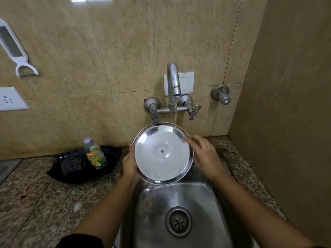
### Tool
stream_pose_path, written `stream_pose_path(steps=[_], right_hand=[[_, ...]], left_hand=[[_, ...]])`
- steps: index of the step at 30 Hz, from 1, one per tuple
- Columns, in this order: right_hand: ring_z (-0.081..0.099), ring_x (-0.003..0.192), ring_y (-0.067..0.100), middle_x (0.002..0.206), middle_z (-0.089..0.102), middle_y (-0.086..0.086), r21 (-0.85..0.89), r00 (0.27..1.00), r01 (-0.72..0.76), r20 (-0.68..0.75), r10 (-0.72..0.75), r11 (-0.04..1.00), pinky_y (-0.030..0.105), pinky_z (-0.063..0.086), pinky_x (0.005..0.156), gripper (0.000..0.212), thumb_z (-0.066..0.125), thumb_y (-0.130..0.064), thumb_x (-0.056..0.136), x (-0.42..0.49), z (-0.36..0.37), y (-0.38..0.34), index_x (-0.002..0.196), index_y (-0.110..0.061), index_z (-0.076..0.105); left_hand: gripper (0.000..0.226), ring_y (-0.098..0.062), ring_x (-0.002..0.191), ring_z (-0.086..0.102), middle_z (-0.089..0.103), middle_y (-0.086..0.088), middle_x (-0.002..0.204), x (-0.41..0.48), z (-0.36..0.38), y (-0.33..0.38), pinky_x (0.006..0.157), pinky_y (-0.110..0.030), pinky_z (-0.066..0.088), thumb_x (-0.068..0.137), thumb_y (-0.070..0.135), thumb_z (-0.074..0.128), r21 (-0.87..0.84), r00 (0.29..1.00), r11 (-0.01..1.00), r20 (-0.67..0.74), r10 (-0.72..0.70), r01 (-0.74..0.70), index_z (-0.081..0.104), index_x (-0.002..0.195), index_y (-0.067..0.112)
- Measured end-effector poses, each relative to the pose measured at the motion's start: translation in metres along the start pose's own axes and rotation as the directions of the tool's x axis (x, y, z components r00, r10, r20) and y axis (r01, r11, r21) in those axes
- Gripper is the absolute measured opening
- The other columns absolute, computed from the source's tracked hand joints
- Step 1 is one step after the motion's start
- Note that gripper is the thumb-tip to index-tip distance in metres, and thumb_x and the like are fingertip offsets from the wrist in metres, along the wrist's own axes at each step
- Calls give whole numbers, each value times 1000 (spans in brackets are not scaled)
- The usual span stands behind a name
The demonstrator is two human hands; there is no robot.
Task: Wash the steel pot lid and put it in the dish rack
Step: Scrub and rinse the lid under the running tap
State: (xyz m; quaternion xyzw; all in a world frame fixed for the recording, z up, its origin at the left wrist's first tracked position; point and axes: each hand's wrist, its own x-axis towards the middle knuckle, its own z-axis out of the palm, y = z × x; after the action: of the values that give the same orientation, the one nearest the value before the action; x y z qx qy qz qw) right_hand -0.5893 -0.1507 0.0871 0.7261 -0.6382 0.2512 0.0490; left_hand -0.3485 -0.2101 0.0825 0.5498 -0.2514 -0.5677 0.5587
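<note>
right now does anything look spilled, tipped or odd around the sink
Nothing looks damaged. The green dish soap bottle leans tilted in the black plastic tray. Water runs off the round steel pot lid into the steel sink, not onto the counter.

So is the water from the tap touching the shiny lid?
Touching. The head view shows the water stream landing on the lid near its upper right rim, then running off the bottom edge.

Lid (162, 154) between left hand (129, 163) and right hand (206, 156), under tap (173, 83), over sink (179, 203). Soap bottle (95, 154) in tray (71, 169) on counter (35, 203), left of sink.
</note>
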Motion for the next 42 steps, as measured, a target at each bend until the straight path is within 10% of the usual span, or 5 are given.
stream_pose_path(steps=[11,18,27,37,42], right_hand=[[56,102,11,103,68,-6,32,883,467,-62,-465,883,36,36,99,18,64,-19,84,-6,-30,10,101,-24,67],[63,66,8,73,66,-4,770,972,-202,83,218,605,25,49,61,13,58,-24,92,14,-45,-20,83,-20,67],[42,51,8,47,49,-9,849,789,-460,256,558,261,21,37,52,38,60,-14,90,21,-16,1,53,-18,53],[51,114,24,121,61,1,217,975,-218,86,204,951,42,37,97,30,43,-30,96,54,-3,-38,121,-24,59],[46,120,19,126,58,0,180,996,34,71,-47,983,39,29,100,34,37,-28,99,66,3,-39,128,-26,55]], left_hand=[[58,-33,94,61,65,-21,110,-5,35,-3,73,-43,50,97,52,32,36,889,915,225,-400,403,56,132,11],[73,-25,102,66,72,-8,107,1,40,3,79,-39,53,93,65,20,143,892,959,355,-281,245,64,117,13],[41,-31,83,55,62,-19,89,1,30,-7,80,-41,46,80,42,65,295,955,953,296,-17,-74,68,90,3],[31,-19,55,44,49,-12,62,-34,45,1,54,-29,36,97,28,48,366,930,882,318,182,-298,60,80,5],[32,-18,66,54,61,-5,70,-41,46,5,62,-28,43,98,26,48,316,935,895,260,239,-317,62,73,11]])
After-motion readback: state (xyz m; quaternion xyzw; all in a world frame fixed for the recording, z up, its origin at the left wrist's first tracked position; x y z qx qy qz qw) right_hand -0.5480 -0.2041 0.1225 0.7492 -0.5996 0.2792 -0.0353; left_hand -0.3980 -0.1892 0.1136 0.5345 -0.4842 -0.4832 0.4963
